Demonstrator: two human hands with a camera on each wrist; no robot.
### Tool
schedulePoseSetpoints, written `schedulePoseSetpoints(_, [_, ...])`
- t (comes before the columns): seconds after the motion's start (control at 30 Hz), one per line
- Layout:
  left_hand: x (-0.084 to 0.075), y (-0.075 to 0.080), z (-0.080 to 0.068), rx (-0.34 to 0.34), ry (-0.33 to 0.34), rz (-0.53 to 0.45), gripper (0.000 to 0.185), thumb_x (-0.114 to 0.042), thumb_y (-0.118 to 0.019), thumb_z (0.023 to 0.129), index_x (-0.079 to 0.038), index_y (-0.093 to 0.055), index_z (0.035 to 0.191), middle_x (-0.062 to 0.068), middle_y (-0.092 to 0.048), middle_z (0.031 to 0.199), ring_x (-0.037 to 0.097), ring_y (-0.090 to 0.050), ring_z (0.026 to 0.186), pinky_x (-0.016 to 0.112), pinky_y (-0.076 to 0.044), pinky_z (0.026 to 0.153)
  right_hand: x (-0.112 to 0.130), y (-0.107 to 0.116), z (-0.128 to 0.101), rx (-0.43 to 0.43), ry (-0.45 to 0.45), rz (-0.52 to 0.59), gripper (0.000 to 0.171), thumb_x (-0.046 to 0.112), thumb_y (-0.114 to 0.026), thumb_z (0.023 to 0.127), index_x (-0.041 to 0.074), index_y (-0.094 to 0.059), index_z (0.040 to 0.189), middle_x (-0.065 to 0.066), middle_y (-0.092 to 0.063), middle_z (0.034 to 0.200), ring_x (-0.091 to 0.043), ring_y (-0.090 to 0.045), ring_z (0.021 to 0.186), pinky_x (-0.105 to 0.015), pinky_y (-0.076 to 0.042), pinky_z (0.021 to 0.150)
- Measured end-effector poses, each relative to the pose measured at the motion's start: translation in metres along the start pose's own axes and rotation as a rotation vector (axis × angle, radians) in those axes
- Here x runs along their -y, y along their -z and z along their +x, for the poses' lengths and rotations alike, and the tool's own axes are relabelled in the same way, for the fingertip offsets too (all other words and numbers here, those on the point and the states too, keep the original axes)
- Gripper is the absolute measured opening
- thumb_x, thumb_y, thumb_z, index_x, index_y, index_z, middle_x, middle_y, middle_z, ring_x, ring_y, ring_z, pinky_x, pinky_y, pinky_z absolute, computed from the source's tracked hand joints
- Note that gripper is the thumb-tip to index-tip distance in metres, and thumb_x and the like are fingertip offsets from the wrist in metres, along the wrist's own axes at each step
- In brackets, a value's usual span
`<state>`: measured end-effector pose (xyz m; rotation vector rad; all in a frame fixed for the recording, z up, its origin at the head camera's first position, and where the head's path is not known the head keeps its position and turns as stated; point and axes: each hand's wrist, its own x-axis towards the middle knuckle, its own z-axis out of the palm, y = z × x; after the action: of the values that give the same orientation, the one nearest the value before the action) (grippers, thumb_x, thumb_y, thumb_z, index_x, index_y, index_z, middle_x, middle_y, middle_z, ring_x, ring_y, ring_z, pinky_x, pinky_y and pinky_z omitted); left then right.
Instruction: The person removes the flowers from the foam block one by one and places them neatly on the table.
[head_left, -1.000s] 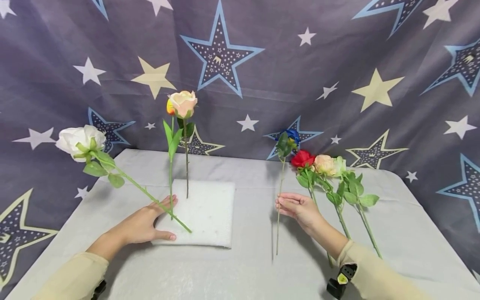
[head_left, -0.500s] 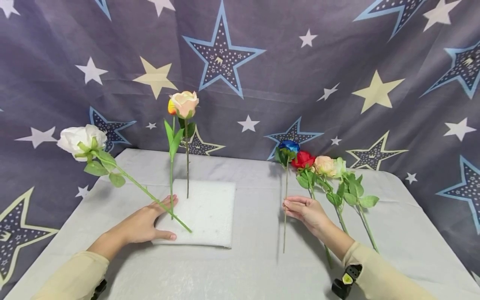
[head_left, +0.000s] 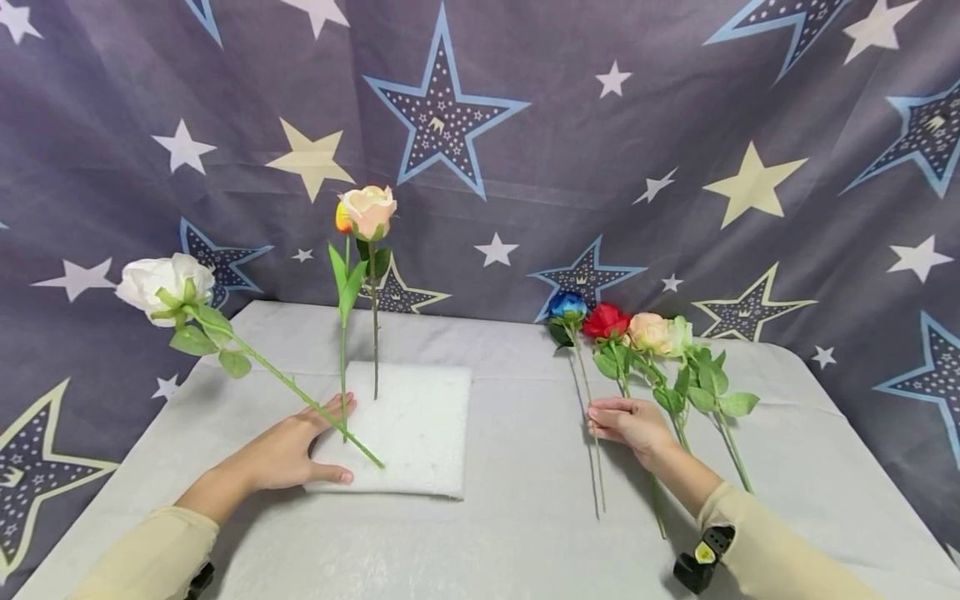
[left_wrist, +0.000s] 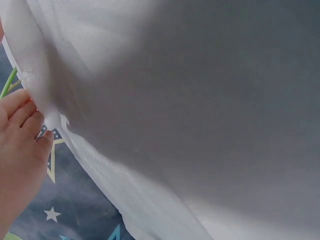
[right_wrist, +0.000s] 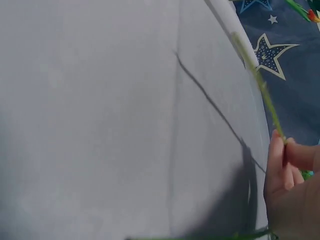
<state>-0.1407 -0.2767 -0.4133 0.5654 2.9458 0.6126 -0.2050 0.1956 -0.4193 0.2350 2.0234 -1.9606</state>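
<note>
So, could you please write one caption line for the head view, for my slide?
Left hand rests on the white foam block holding three flowers; right hand pinches the blue rose by its stem.

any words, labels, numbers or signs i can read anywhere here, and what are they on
No readable text: no words, numbers or brand marks in any view.
The backdrop cloth bears only printed stars; some blue ones carry a small crown-like emblem, no letters.
The black device at the right wrist has a small yellow-green patch, too small to read.
The foam block, the tablecloth and the blue rose that the right hand pinches carry no marks.
</note>
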Motion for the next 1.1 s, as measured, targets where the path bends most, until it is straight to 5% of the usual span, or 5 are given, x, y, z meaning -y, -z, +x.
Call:
schedulePoseSetpoints(0.27, [-0.001,0.001,-0.001,0.0,-0.004,0.005,0.104,-0.067,-0.071,0.069,-0.005,-0.04,0.146,0.019,-0.037,0.153,0.044,-0.037,0.138,0.06,-0.031,0.113,0.002,0.01,-0.007,-0.166,-0.015,-0.185,0.037,0.0,-0.066,0.086,-0.017,-0.058,0.118,0.001,-0.073,0.071,-0.007,-0.069,0.059,-0.022,-0.061,0.062])
schedulePoseSetpoints(0.63, [-0.001,-0.001,-0.003,0.002,0.002,-0.01,0.103,-0.066,-0.071,0.069,-0.005,-0.039,0.146,0.022,-0.037,0.152,0.046,-0.038,0.137,0.062,-0.033,0.111,0.0,0.006,-0.005,-0.219,0.027,-0.471,0.021,0.006,-0.069,0.085,-0.01,-0.07,0.099,-0.012,-0.075,0.074,-0.013,-0.071,0.058,-0.028,-0.062,0.06])
schedulePoseSetpoints(0.93, [-0.001,0.0,-0.001,-0.007,-0.01,0.004,0.103,-0.065,-0.072,0.069,-0.004,-0.04,0.146,0.024,-0.037,0.151,0.047,-0.039,0.136,0.062,-0.033,0.11,0.004,0.004,-0.009,-0.233,0.118,-0.63,0.019,0.009,-0.066,0.087,-0.008,-0.072,0.093,-0.014,-0.073,0.071,-0.013,-0.068,0.055,-0.028,-0.06,0.054])
schedulePoseSetpoints(1.1, [-0.002,0.001,0.0,-0.009,-0.016,0.001,0.103,-0.065,-0.072,0.069,-0.004,-0.04,0.146,0.024,-0.037,0.151,0.047,-0.039,0.136,0.062,-0.033,0.11,0.008,0.006,-0.01,-0.266,0.27,-0.794,0.019,0.014,-0.067,0.087,-0.002,-0.073,0.093,-0.013,-0.074,0.074,-0.015,-0.068,0.057,-0.024,-0.054,0.05])
